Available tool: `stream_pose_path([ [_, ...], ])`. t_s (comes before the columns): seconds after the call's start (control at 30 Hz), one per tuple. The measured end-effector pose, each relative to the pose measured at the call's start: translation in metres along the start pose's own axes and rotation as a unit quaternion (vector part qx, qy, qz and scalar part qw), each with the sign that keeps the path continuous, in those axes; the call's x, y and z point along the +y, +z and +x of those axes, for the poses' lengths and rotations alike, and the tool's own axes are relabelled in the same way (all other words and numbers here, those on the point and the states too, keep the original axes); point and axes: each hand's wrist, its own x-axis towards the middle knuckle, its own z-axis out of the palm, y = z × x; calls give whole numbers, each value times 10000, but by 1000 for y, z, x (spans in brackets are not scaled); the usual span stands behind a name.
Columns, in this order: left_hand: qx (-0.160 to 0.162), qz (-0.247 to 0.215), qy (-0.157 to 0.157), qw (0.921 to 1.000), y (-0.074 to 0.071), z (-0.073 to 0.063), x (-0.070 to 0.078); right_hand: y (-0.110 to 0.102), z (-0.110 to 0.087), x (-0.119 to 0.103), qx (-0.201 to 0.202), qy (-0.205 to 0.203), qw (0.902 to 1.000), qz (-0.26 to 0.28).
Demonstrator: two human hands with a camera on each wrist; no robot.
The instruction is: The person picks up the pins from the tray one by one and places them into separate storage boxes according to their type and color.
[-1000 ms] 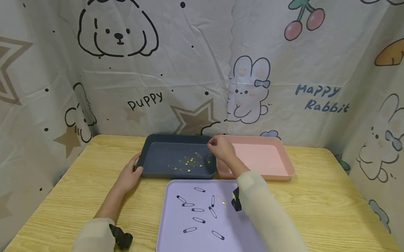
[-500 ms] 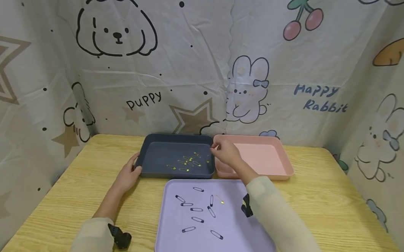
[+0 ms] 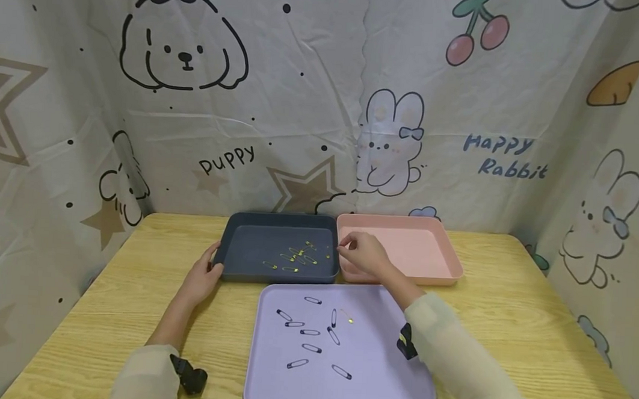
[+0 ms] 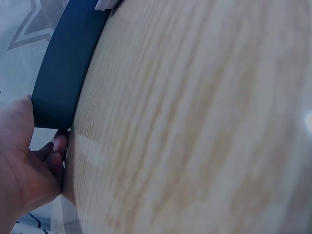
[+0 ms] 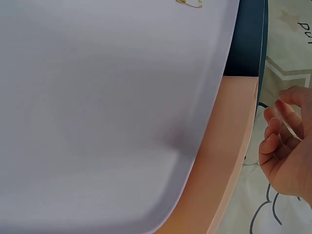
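Observation:
My left hand [image 3: 200, 280] holds the near left corner of the dark blue tray [image 3: 245, 250], thumb at its front and fingers along its side. Gold safety pins [image 3: 290, 269] lie scattered in that tray, mostly toward its right. Over the left part of the pink tray [image 3: 417, 253] hovers my right hand [image 3: 368, 254], its fingers loosely bent, with nothing visible between them in the right wrist view. Nearer to me is a lavender tray [image 3: 391, 384] with several black safety pins [image 3: 312, 348] and a gold safety pin [image 3: 350, 320].
All three trays sit on a light wooden table [image 3: 101, 326], the blue and pink ones side by side behind the lavender one. A printed curtain [image 3: 281, 101] hangs behind the table and along both sides. Each sleeve carries a small black wrist camera [image 3: 191, 376].
My right hand has moved right and slightly toward me, from over the dark blue tray's right edge to over the pink tray. My left hand stays at its corner.

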Motion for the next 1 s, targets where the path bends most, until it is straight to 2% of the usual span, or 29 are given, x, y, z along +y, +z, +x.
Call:
stream_pose_path([
  [0.33, -16, 49, 22, 10000, 0, 1, -2, -7, -24, 0, 13, -217, 9997, 110],
  [0.6, -42, 29, 27, 10000, 0, -1, 0, -8, -43, -1, -225, -51, 9993, 307],
  [0.8, -36, 26, 1, 10000, 0, -1, -1, -5, -60, -1, -370, -329, 9983, 314],
  [1.0, 17, 52, 57, 10000, 0, 0, -2, 0, -78, 3, -620, -522, 9967, 98],
])
